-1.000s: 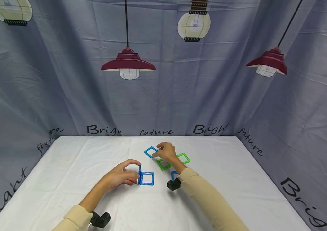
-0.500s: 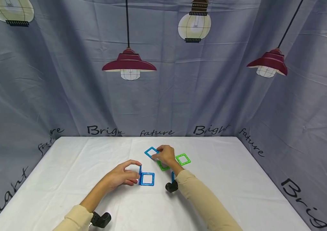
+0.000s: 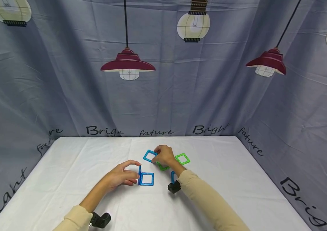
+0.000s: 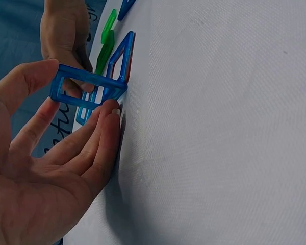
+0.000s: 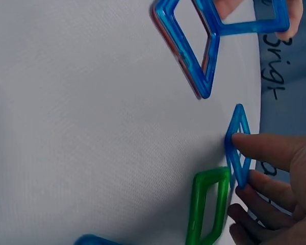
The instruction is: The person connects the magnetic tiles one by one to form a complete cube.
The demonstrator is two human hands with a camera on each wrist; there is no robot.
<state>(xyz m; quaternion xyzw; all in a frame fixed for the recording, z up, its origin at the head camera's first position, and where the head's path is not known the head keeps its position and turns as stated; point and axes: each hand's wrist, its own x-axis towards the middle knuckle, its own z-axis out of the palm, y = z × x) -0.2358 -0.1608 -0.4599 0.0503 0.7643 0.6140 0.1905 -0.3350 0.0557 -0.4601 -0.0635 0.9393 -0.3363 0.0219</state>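
My left hand (image 3: 120, 175) holds a blue magnetic tile (image 4: 92, 77), a square frame, upright on edge, thumb at its top corner and fingertips low on its side. Its bottom edge meets a second blue tile (image 5: 186, 56) lying flat, with a reddish edge under it. Farther back, my right hand (image 3: 165, 156) pinches another blue tile (image 5: 230, 140) between thumb and fingers; it stands slightly tilted in the right wrist view. A green tile (image 5: 196, 204) lies right by it, partly hidden by the right hand in the head view.
Another green tile (image 3: 186, 162) lies right of the right hand. A further blue tile (image 3: 172, 176) is partly covered by the right sleeve and its black wrist camera (image 3: 174, 187). A white cloth (image 3: 224, 179) covers the table; a grey curtain (image 3: 163, 102) hangs behind.
The right hand has closed in on the back blue tile, which has turned a little and shifted slightly toward me. The left hand and its upright tile stay in place.
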